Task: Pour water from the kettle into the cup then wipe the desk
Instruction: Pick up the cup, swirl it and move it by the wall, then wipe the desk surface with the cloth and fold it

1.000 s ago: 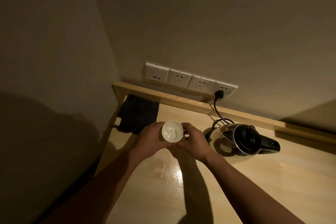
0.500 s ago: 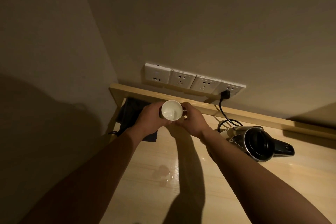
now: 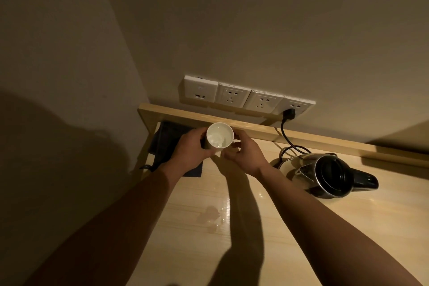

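A white cup (image 3: 219,135) with water in it is held upright near the back rail of the wooden desk (image 3: 267,234). My left hand (image 3: 190,149) wraps its left side. My right hand (image 3: 243,153) touches its right side and base with the fingertips. The steel kettle (image 3: 329,175) with a black lid and handle stands at the right on its base, untouched. A dark cloth (image 3: 166,144) lies in the back left corner, partly hidden by my left hand. A small puddle of water (image 3: 214,216) shines on the desk between my forearms.
A row of white wall sockets (image 3: 246,97) sits above the raised back rail (image 3: 301,138); the kettle's black cord (image 3: 284,131) is plugged into the rightmost one. A wall closes the left side.
Both hands have carried the cup away from the middle of the desk toward the back rail, next to the dark cloth. The kettle has stayed in place.
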`<state>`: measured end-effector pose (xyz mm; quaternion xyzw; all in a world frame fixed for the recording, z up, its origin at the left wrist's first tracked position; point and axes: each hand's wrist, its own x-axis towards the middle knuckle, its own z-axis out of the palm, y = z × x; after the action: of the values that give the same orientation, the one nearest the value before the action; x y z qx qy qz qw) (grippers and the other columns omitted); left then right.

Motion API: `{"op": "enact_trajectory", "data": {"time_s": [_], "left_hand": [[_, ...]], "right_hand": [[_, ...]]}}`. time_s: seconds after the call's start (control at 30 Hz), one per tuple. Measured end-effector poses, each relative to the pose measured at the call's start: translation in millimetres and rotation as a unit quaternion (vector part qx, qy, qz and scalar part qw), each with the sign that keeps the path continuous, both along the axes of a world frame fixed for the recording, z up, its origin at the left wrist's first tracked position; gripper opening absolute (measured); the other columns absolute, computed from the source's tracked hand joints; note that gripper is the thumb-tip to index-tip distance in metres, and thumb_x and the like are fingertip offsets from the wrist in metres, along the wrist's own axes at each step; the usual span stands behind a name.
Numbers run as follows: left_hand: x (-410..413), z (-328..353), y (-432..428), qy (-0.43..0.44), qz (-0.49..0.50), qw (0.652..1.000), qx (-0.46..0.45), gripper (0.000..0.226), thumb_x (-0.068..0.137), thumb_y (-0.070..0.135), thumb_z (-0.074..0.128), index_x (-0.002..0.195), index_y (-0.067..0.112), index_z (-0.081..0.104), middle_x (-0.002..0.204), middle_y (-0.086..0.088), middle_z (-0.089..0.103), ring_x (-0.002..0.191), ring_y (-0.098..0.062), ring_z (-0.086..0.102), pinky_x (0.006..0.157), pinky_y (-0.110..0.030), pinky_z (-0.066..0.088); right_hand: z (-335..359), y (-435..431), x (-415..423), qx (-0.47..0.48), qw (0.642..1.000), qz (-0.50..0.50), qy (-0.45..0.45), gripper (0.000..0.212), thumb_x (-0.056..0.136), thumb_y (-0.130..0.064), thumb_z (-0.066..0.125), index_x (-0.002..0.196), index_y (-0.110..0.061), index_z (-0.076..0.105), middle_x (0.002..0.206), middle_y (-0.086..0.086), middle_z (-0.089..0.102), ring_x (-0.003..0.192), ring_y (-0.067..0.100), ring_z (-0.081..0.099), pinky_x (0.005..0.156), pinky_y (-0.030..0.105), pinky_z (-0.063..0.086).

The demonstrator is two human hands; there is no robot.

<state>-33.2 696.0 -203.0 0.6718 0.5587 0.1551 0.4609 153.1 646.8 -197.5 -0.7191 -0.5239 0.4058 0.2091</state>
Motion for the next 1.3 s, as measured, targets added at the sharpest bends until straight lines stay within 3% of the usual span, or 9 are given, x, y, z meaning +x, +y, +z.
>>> {"op": "enact_trajectory", "data": {"time_s": [0.17,0.27,0.33,0.4,0.47,0.57,1.0,1.17,1.3], "left_hand": [[-29,-10,-8,0.068,0.013,0.997,0.029,0.062,0.092,0.019,0.077,0.147,0.017,0.051,0.153,-0.006,0.052,0.144,-0.028,0.047,0.120,-0.050,0.040],[-47,-27,-8,0.162,-0.032,0.982,0.094,0.066,0.097,0.032,0.068,0.155,0.015,0.041,0.166,-0.009,0.035,0.153,-0.031,0.032,0.125,-0.052,0.030],[-54,-40,-7,0.215,-0.075,0.965,0.130,0.069,0.101,0.043,0.058,0.160,0.019,0.032,0.172,-0.009,0.020,0.159,-0.031,0.016,0.129,-0.054,0.017],[-55,-50,-6,0.249,-0.098,0.953,0.145,0.072,0.102,0.054,0.048,0.164,0.027,0.023,0.175,-0.006,0.008,0.162,-0.029,0.004,0.130,-0.054,0.006],[-54,-60,-4,0.274,-0.112,0.943,0.150,0.073,0.102,0.065,0.037,0.164,0.034,0.015,0.176,-0.002,0.004,0.162,-0.027,-0.001,0.129,-0.055,0.002],[-54,-73,-3,0.299,-0.130,0.933,0.151,0.077,0.098,0.076,0.024,0.164,0.038,0.010,0.176,-0.001,0.006,0.162,-0.027,0.000,0.129,-0.057,0.003],[-55,-88,11,0.329,-0.151,0.908,0.211,0.102,0.082,0.093,0.027,0.165,0.035,0.009,0.176,-0.003,0.005,0.162,-0.028,-0.001,0.129,-0.060,0.002],[-57,-95,10,0.328,-0.171,0.902,0.223,0.099,0.088,0.088,0.018,0.166,0.029,0.002,0.176,-0.006,-0.002,0.162,-0.028,-0.008,0.128,-0.060,-0.002],[-59,-97,7,0.324,-0.182,0.897,0.240,0.097,0.086,0.091,0.012,0.165,0.036,-0.001,0.176,-0.005,-0.004,0.161,-0.030,-0.009,0.127,-0.063,-0.003]], "right_hand": [[-5,-80,-5,-0.019,0.998,-0.050,-0.025,0.075,0.092,-0.032,0.077,0.156,-0.021,0.038,0.155,0.002,0.051,0.138,0.021,0.053,0.110,0.042,0.051],[-14,-151,-11,-0.006,0.994,-0.029,-0.107,0.080,0.090,-0.058,0.069,0.156,-0.025,0.038,0.157,-0.001,0.049,0.142,0.019,0.048,0.115,0.041,0.045],[-25,-189,-18,-0.025,0.982,0.031,-0.185,0.098,0.084,-0.081,0.056,0.160,-0.026,0.030,0.168,-0.003,0.033,0.155,0.021,0.030,0.124,0.045,0.034],[-37,-214,-25,-0.060,0.964,0.084,-0.243,0.116,0.079,-0.096,0.041,0.166,-0.026,0.010,0.175,-0.006,0.002,0.162,0.017,-0.001,0.130,0.046,0.013],[-48,-225,-31,-0.080,0.951,0.119,-0.273,0.125,0.076,-0.100,0.033,0.166,-0.023,-0.007,0.173,-0.005,-0.019,0.159,0.015,-0.022,0.130,0.045,-0.002],[-58,-229,-36,-0.098,0.937,0.160,-0.293,0.127,0.077,-0.100,0.028,0.162,-0.019,-0.022,0.169,0.001,-0.033,0.154,0.017,-0.036,0.130,0.047,-0.007],[-81,-239,-39,-0.040,0.927,0.152,-0.342,0.124,0.079,-0.099,0.019,0.162,-0.015,-0.018,0.171,0.006,-0.027,0.156,0.020,-0.030,0.131,0.050,-0.001],[-84,-238,-40,-0.035,0.927,0.143,-0.344,0.125,0.080,-0.098,0.024,0.163,-0.014,-0.014,0.172,0.007,-0.022,0.158,0.019,-0.027,0.130,0.050,0.002],[-85,-239,-40,-0.036,0.926,0.139,-0.349,0.126,0.079,-0.099,0.024,0.164,-0.013,-0.010,0.173,0.007,-0.019,0.159,0.020,-0.023,0.130,0.051,0.004]]}}
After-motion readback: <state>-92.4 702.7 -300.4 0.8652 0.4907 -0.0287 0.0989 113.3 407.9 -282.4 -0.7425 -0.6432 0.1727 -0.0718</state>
